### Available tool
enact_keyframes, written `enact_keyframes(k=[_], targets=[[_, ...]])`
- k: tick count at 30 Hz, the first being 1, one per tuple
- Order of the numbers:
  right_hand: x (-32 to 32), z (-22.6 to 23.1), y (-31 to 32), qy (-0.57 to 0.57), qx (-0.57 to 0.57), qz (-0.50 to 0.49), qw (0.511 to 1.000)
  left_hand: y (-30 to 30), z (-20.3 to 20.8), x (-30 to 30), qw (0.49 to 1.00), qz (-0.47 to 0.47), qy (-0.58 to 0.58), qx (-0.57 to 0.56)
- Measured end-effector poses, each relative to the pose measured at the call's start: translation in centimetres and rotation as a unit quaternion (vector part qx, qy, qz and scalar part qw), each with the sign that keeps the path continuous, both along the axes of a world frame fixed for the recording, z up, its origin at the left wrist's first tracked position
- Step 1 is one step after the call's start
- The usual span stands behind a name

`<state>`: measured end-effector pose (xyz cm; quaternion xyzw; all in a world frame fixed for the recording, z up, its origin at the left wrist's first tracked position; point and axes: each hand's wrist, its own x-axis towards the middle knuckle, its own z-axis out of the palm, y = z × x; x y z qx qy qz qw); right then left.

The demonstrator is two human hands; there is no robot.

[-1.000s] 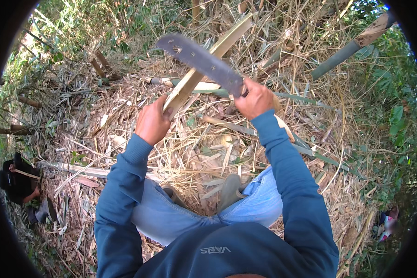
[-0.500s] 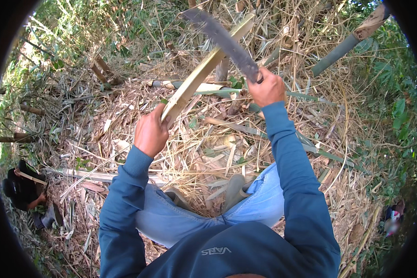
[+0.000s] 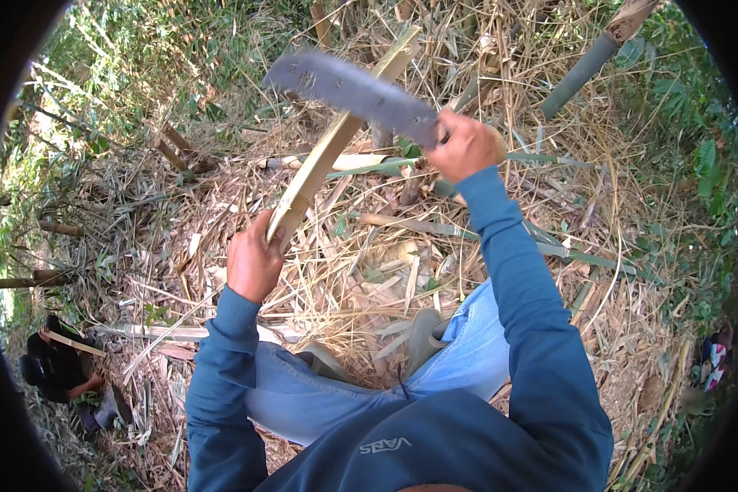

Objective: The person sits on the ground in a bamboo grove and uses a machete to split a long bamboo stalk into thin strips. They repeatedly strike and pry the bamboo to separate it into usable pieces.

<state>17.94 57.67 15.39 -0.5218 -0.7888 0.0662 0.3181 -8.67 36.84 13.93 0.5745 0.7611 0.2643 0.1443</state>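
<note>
My left hand (image 3: 254, 257) is closed round the near end of a long, pale split of bamboo (image 3: 310, 177). The strip slants up and away to the right. In my right hand (image 3: 465, 148) is the handle of a machete (image 3: 357, 92), whose broad dark blade points left and crosses over the upper half of the strip. Whether the edge touches the bamboo I cannot tell. Most of the handle is hidden in my fist; a pale end of it shows beyond the hand.
Dry leaves, straw and bamboo shavings (image 3: 369, 271) cover the ground between my boots (image 3: 422, 348). Green bamboo slats (image 3: 418, 223) lie just ahead. A cut bamboo pole (image 3: 582, 78) leans at the upper right, and stumps (image 3: 172, 148) stand at the left. Another person (image 3: 61, 361) sits at the far left, holding a strip.
The machete blade has swung lower and flatter to the left across the strip. My left hand and the bamboo have shifted slightly left and nearer to me.
</note>
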Motion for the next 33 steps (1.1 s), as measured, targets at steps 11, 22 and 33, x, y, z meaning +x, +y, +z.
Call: enact_keyframes(k=[11,22,33], targets=[[-2.1,0.0,-4.2,-0.015,-0.039,0.121,0.992,1.3,-1.9,-1.2,0.998,0.013,0.061,0.014],[-3.8,-0.7,-3.3,-0.035,0.005,0.106,0.994,1.3,0.2,0.8,0.995,0.019,0.094,-0.019],[-1.6,0.2,-2.6,-0.002,-0.076,0.089,0.993,-0.1,0.7,0.8,0.994,0.018,0.111,-0.003]])
